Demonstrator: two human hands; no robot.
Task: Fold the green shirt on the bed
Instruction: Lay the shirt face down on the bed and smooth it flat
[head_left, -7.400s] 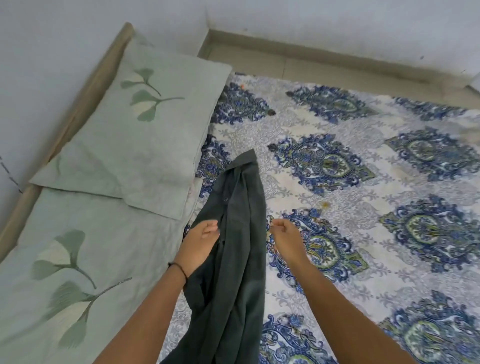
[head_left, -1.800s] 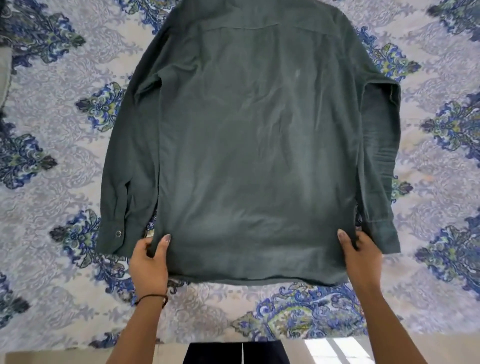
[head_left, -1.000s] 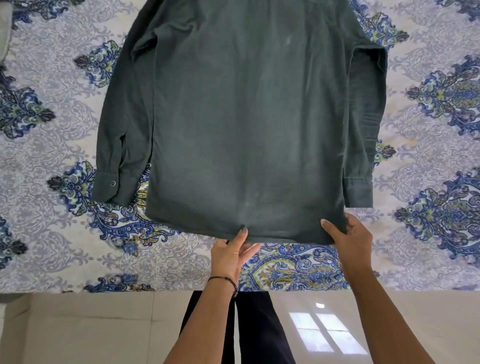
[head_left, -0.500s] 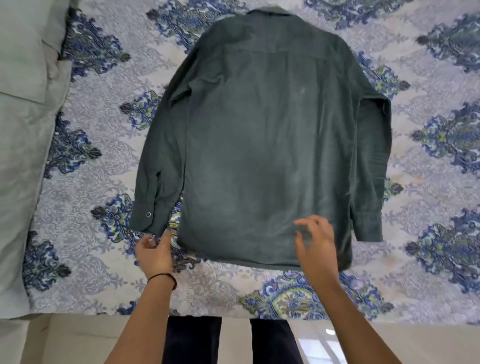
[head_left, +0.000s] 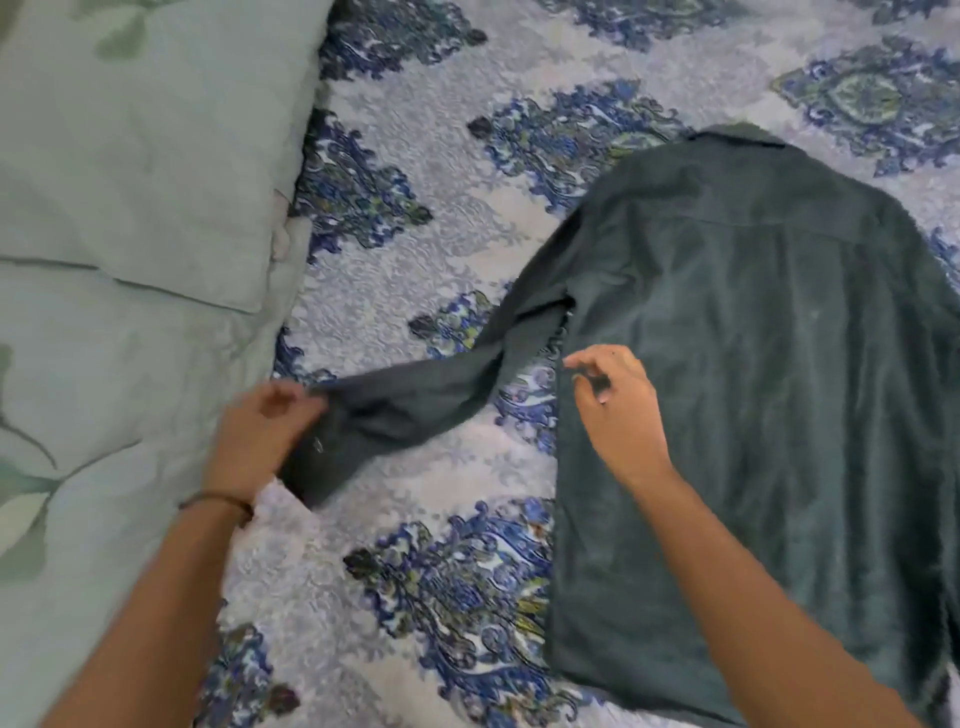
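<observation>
The green shirt (head_left: 753, 389) lies flat, back side up, on the bed (head_left: 415, 483). A moment ago both hands smoothed its bottom edge. Now the left hand (head_left: 254, 441) grips the sleeve (head_left: 426, 395) cuff, pulled out toward the pillows (head_left: 130, 156). The right hand (head_left: 615, 410), loosely curled and holding nothing, hovers at the shirt's side. Folding the sleeve in probably comes next.

green shirt (head_left: 753, 395) | back-up, flat on bed | sleeve apparently stretched left

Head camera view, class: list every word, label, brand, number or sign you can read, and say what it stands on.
None: no readable text appears anywhere.
green shirt: no label or print shows.
bedsheet: floral pattern only.
pillow: leaf print only.
</observation>
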